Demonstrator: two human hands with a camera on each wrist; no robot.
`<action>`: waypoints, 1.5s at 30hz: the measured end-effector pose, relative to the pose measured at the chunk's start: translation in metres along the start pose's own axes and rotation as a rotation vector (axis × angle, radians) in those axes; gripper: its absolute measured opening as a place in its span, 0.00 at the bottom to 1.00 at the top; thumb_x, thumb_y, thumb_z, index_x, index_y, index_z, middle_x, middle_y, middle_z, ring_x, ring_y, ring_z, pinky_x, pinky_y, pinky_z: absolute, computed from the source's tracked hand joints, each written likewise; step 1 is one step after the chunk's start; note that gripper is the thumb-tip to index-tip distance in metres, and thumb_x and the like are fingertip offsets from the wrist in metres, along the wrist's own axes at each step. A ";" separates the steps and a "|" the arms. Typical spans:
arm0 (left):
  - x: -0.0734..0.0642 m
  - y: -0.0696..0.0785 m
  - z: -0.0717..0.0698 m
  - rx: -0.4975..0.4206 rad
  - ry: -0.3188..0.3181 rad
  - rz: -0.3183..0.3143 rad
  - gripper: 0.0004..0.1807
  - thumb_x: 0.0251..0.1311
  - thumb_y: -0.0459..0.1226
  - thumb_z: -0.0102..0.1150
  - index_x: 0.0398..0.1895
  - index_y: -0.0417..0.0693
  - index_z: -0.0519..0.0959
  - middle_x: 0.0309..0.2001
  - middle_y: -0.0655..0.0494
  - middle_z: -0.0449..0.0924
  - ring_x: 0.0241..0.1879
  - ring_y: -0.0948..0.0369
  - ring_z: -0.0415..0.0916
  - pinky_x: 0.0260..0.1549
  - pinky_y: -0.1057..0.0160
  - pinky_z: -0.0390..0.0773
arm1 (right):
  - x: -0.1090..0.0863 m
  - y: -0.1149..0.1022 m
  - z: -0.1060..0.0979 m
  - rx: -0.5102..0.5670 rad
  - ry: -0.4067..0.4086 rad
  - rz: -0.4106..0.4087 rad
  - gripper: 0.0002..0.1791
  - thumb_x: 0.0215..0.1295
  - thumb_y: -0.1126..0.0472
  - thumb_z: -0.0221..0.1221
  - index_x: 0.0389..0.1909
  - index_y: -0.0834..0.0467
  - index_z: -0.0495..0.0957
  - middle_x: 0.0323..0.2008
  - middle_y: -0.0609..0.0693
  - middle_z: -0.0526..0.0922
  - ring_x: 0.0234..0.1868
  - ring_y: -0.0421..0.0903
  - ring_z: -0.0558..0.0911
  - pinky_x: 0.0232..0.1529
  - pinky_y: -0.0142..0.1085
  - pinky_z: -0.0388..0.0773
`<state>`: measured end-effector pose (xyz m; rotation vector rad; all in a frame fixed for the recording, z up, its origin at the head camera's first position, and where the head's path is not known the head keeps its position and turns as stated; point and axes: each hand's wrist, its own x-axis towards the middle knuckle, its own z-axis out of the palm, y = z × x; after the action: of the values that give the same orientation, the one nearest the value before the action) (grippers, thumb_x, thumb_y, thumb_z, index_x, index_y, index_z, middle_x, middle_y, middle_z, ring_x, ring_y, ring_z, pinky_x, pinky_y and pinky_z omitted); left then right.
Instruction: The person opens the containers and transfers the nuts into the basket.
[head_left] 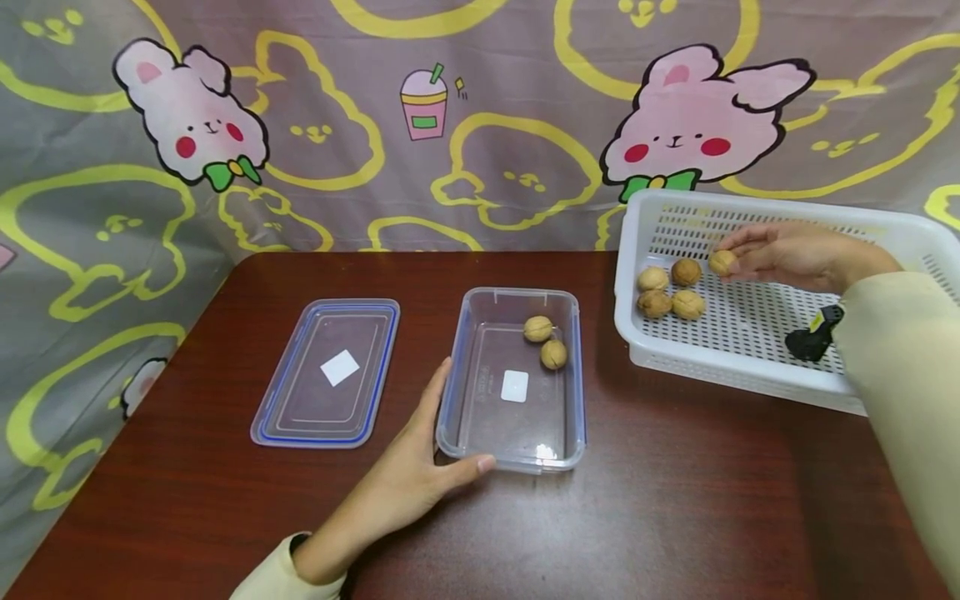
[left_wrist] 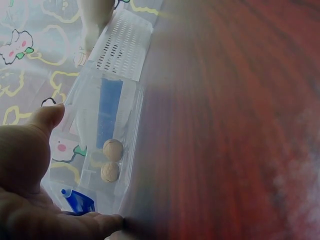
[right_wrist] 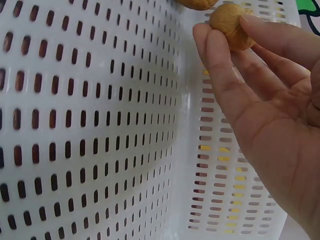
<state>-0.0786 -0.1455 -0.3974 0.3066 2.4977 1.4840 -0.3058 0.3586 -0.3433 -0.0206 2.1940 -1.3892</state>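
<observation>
My right hand (head_left: 810, 254) is over the white basket (head_left: 720, 354) and pinches a walnut (head_left: 722, 262) between thumb and fingertips. The right wrist view shows that walnut (right_wrist: 231, 26) at the fingers' ends. Several other walnuts (head_left: 687, 304) lie grouped at the basket's left end. My left hand (head_left: 405, 475) rests against the near left corner of a clear plastic container (head_left: 487, 433), its thumb along the front rim and its fingers along the left side. Two walnuts (head_left: 553, 354) sit inside at the container's right side. In the left wrist view, thumb and fingers spread around the container (left_wrist: 127, 150).
A clear lid (head_left: 325, 417) with a blue seal lies flat on the brown table (head_left: 675, 500), left of the container. A small black object (head_left: 810, 340) shows near my right wrist, over the basket. A patterned curtain (head_left: 510, 167) hangs behind the table.
</observation>
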 end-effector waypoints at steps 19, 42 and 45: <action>0.000 0.002 0.000 -0.003 -0.001 -0.012 0.65 0.58 0.50 0.77 0.87 0.63 0.37 0.86 0.53 0.43 0.82 0.50 0.50 0.80 0.38 0.50 | 0.004 0.000 0.007 -0.145 -0.051 0.088 0.15 0.76 0.70 0.56 0.54 0.50 0.83 0.49 0.41 0.79 0.49 0.40 0.84 0.56 0.36 0.85; 0.000 0.000 0.000 0.001 0.007 -0.030 0.67 0.56 0.49 0.79 0.86 0.69 0.36 0.86 0.57 0.44 0.82 0.53 0.50 0.80 0.40 0.51 | 0.003 0.005 0.009 -0.294 0.057 0.025 0.27 0.78 0.59 0.59 0.70 0.69 0.68 0.59 0.51 0.79 0.47 0.34 0.81 0.59 0.49 0.85; 0.000 0.000 0.000 0.004 0.007 -0.029 0.67 0.56 0.49 0.79 0.86 0.69 0.36 0.86 0.56 0.45 0.82 0.52 0.50 0.80 0.40 0.51 | 0.002 0.005 0.008 -0.322 0.081 0.000 0.30 0.78 0.57 0.59 0.71 0.71 0.67 0.62 0.52 0.79 0.46 0.29 0.80 0.61 0.51 0.83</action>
<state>-0.0782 -0.1456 -0.3972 0.2659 2.4998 1.4714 -0.3025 0.3539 -0.3511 -0.0829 2.4632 -1.0394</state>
